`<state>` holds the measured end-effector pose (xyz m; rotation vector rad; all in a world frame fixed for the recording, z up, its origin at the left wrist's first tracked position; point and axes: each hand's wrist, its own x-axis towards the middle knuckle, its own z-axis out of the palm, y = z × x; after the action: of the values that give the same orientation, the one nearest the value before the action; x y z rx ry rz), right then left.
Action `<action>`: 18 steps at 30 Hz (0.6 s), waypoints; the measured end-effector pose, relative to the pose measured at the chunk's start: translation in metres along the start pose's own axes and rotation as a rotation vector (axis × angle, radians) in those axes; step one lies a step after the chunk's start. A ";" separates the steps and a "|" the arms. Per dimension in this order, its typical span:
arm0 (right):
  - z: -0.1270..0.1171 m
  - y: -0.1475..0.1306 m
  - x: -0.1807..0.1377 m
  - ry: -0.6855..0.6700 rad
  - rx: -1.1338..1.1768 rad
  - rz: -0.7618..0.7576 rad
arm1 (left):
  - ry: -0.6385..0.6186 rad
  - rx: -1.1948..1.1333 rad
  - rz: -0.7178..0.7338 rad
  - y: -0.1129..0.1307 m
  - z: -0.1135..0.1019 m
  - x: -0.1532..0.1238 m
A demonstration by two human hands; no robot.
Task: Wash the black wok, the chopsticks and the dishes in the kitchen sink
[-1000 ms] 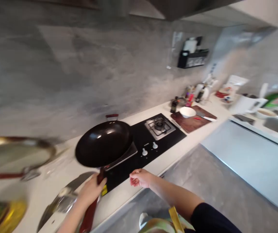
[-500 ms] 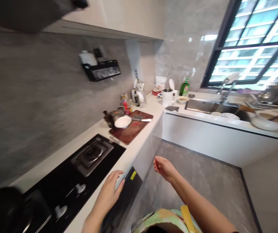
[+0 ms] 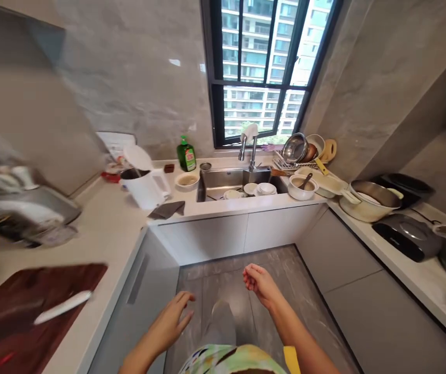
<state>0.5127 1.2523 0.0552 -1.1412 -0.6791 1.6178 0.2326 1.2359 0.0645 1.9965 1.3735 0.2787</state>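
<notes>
My left hand (image 3: 171, 319) hangs over the floor beside the left-hand cabinets, its fingers apart and nothing in them. Over the floor to its right, my right hand (image 3: 258, 282) has its fingers curled in loosely; I see nothing in it. Neither hand touches anything. Ahead is the sink (image 3: 223, 179), with white dishes (image 3: 265, 189) in it. A white pitcher-shaped appliance (image 3: 143, 189) and a grey cloth (image 3: 167, 210) are on the counter left of the sink. At the lower left, a white-handled knife (image 3: 63, 307) lies on a dark red cutting board (image 3: 90, 275).
Behind the counter stands a green soap bottle (image 3: 187, 156), near a small bowl (image 3: 187, 181). Right of the sink are a white pot with a ladle (image 3: 302, 189), a dish rack (image 3: 285, 163) holding metal bowls, and a larger pot (image 3: 366, 208). Cabinets (image 3: 347, 270) border the floor.
The view has swung right, from the stove toward the sink and window. My left hand has come away from the counter edge by the stove. My right hand stays curled.
</notes>
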 end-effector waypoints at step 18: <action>-0.128 -0.203 0.358 0.091 -0.388 -0.130 | -0.070 0.241 0.194 0.058 -0.102 0.461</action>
<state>0.6926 1.6434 0.0512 -1.4074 -1.0149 1.3492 0.4141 1.6754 0.0854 2.3214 1.2179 0.1325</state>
